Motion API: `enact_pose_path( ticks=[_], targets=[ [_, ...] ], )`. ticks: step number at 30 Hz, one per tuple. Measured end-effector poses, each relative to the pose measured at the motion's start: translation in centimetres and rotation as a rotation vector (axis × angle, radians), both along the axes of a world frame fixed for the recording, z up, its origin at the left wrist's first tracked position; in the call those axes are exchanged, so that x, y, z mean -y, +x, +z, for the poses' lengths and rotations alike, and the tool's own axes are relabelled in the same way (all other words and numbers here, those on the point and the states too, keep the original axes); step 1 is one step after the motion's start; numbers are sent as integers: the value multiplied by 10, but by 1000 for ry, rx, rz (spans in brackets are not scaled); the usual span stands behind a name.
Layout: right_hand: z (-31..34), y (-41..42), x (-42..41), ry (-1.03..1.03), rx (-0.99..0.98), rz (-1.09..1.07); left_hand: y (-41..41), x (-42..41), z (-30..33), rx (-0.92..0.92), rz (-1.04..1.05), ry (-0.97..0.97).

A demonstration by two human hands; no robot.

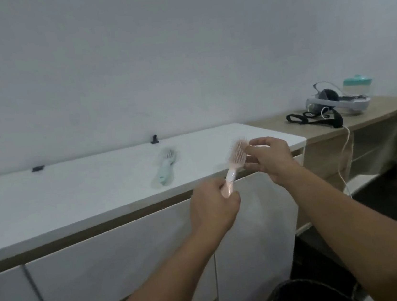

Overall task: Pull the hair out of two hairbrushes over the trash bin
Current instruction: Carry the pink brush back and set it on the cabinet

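My left hand (213, 204) has its grip closed around the handle of the pale pink plastic hairbrush (234, 164), holding it tilted so the bristled head points up and away from me, out in front of the white cabinet drawers. My right hand (269, 158) is at the brush's head, fingers (256, 159) curled against the side of the bristles; the picture is blurred there, so I cannot tell whether that grip has closed on any hair or just rests against the head.

The second brush, a mint green plastic hairbrush (165, 165), lies flat on the white-topped bench (72, 190), near its front edge and just to the left of the pink one, untouched by either hand. Two small black clips (154, 139) (38, 168) sit at the back of the bench against the grey wall.

The round black trash bin (310, 294) stands on the floor at the bottom of the view, below my right forearm and lower than the brush I hold, a little to the right of it.

To the right, a lower wood-topped side table (375, 113) adjoins the bench. It carries a white and grey headset (339, 100), a black strap (313, 117), a clear jar with a teal lid (357, 84), and a white cable (343, 157) hanging over its front edge.
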State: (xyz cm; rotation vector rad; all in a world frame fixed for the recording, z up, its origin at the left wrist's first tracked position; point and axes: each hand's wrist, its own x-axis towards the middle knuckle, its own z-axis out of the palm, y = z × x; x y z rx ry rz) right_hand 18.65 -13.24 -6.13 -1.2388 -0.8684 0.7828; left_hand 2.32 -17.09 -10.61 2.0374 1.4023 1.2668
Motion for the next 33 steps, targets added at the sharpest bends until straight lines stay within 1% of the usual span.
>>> enact_pose_path(
  ticks=[3, 5, 8, 10, 13, 15, 17, 21, 24, 28, 33],
  targets=[
    [10, -15, -18, 1, 123, 88, -11, -18, 13, -74, 68, 51],
    [13, -20, -32, 0, 145, 119, -16, -32, 20, -104, 111, 52],
    [11, -23, -60, 3, 169, 80, -18, -53, 23, -139, 152, 37],
    [10, -26, -77, -4, 221, 50, -16, -64, 26, -146, 155, 21],
    [9, -34, -96, -71, 296, 138, -14, -76, 31, -161, 149, 6],
    [9, -39, -104, -133, 389, 173, -14, -82, 34, -192, 140, 15],
    [5, -41, -114, -169, 488, 135, -14, -89, 34, -209, 155, 1],
    [-5, -44, -128, -170, 522, 52, -11, -98, 33, -202, 162, -56],
    [-11, -45, -131, -120, 561, 31, -11, -99, 37, -226, 137, -65],
    [-15, -46, -134, -57, 701, 16, -13, -100, 39, -237, 110, -59],
    [-18, -47, -134, -54, 840, 10, -13, -101, 32, -174, 108, -46]
  ],
)
